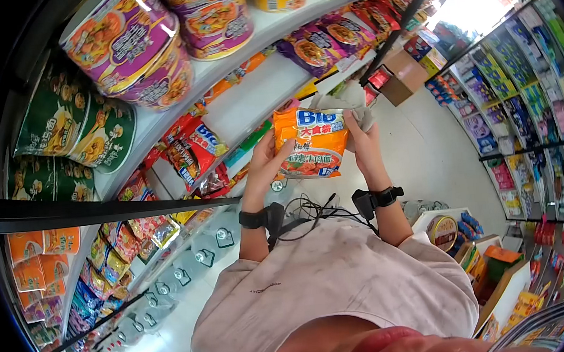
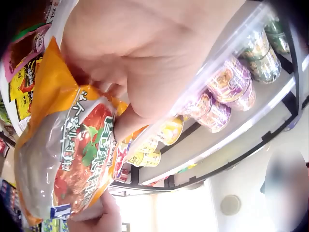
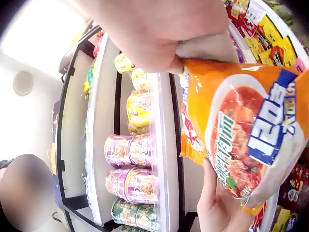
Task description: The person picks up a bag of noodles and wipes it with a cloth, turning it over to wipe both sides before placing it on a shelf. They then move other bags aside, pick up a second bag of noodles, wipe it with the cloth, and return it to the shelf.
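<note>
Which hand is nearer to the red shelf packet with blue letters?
Left. The left hand, just right of the red packet, holds the near side of the orange packet; the right hand, farther right, holds its far side.

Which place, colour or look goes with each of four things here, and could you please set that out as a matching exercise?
1. Packet
2. Wrist straps
3. Shirt
4. Bottles

A. Pale, with dark marks
B. See-through
C. Between left hand and right hand
D. Black

Pairs: 1-C, 2-D, 3-A, 4-B
</note>
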